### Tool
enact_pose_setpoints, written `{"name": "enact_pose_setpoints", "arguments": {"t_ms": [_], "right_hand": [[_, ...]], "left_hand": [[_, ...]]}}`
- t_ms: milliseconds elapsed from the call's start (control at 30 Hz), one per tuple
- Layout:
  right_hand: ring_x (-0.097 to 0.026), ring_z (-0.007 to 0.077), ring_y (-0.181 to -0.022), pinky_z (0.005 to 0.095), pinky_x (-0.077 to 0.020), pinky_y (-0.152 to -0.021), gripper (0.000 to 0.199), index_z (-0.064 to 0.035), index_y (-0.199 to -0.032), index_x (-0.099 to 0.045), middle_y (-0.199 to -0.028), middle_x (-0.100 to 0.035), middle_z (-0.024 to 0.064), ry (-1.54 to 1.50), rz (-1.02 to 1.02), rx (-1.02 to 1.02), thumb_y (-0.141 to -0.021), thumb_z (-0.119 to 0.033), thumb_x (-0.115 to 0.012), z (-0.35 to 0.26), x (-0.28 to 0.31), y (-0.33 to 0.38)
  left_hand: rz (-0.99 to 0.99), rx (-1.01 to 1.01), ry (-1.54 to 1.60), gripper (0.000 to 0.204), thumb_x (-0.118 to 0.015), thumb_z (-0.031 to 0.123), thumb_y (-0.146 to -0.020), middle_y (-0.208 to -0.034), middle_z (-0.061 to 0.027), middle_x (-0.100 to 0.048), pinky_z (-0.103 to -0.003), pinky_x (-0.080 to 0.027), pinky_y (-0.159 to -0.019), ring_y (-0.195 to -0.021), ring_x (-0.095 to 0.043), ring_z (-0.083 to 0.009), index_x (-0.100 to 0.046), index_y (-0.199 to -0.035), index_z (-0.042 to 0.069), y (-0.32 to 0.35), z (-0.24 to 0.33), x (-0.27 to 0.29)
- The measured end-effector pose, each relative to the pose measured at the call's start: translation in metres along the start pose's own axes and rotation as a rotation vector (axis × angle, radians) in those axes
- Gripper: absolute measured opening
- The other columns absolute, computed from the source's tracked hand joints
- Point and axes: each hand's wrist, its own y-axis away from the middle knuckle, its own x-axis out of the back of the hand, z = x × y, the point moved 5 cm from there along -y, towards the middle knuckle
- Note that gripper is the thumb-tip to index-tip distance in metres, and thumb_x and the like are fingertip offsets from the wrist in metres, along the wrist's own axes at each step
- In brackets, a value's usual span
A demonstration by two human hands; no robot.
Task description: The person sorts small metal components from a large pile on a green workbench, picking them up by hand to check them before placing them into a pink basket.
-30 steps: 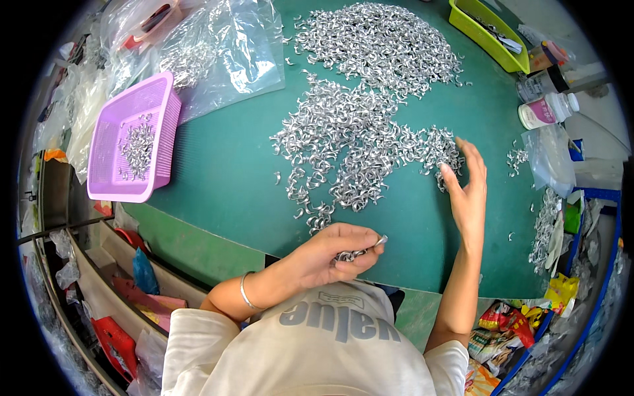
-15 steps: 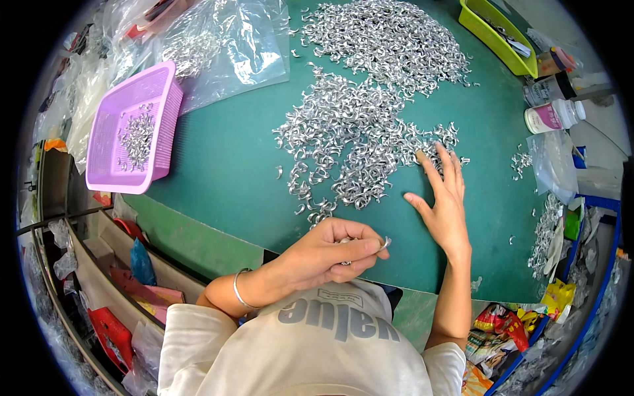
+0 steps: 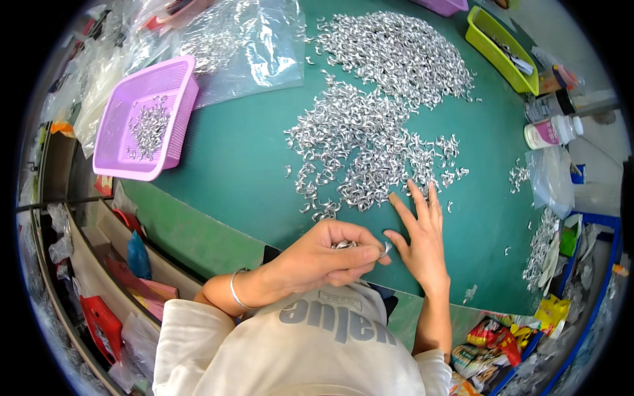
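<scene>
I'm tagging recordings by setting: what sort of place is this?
Probably a small workshop: heaps of small curved silvery pieces on a green tabletop, with more in a purple rectangular plastic basket.

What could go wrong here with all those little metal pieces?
The curved metal pieces held in the left hand could slip; one pokes out of the grip. The right hand, spread open by the near pile, might scatter loose pieces across the green table.
</scene>
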Motion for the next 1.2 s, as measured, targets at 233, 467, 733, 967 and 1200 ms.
{"name": "enact_pose_setpoints", "arguments": {"t_ms": [233,467,733,967,1200], "right_hand": [[-0.024,0.0353,-0.125,0.0509,-0.0208,-0.099,0.04,-0.0107,-0.111,-0.055,-0.131,-0.035,0.0118,-0.03,0.067,0.014,-0.072,-0.011,-0.065,-0.017,0.002,0.01],[-0.052,0.0243,-0.089,0.0349,-0.0396,-0.081,0.022,0.0066,-0.093,-0.059,-0.092,-0.058,0.0146,-0.93,0.343,0.133,-0.074,-0.003,-0.061,-0.059,0.054,0.02],[-0.051,0.0214,-0.082,0.0307,-0.041,-0.071,0.014,0.0074,-0.084,-0.059,-0.085,-0.058,0.0125,-1.038,0.306,0.204,-0.071,0.002,-0.062,-0.073,0.056,0.024],[-0.051,0.0208,-0.081,0.03,-0.0417,-0.071,0.013,0.0062,-0.084,-0.057,-0.083,-0.055,0.0117,-1.021,0.321,0.177,-0.074,-0.002,-0.06,-0.073,0.055,0.026],[-0.051,0.0154,-0.087,0.0256,-0.0398,-0.078,0.018,0.0056,-0.096,-0.057,-0.097,-0.055,0.0098,-0.758,0.348,0.03,-0.078,0.002,-0.056,-0.023,0.041,0.01]], "left_hand": [[0.001,-0.08,0.016,0.024,-0.054,0.017,-0.087,-0.061,0.0033,-0.042,-0.018,-0.02,-0.041,-0.047,-0.029,-0.0015,-0.057,-0.095,-0.005,0.012,0.008,-0.012],[-0.024,-0.096,-0.009,0.027,-0.056,0.02,-0.086,-0.062,0.0028,-0.044,-0.018,-0.019,-0.039,-0.047,-0.03,-0.0012,-0.058,-0.094,-0.005,0.016,0.001,-0.019],[-0.073,-0.119,-0.008,0.026,-0.055,0.02,-0.086,-0.062,0.0022,-0.044,-0.018,-0.019,-0.039,-0.047,-0.03,-0.0014,-0.058,-0.094,-0.005,0.023,-0.003,-0.025],[-0.051,-0.103,-0.022,0.026,-0.056,0.02,-0.085,-0.063,0.0025,-0.044,-0.018,-0.02,-0.039,-0.047,-0.03,-0.0016,-0.058,-0.094,-0.005,0.021,-0.006,-0.024],[0.131,-0.088,-0.231,0.027,-0.057,0.02,-0.085,-0.06,0.0025,-0.045,-0.018,-0.021,-0.039,-0.048,-0.033,-0.0031,-0.058,-0.094,-0.005,-0.018,0.019,0.011]]}}
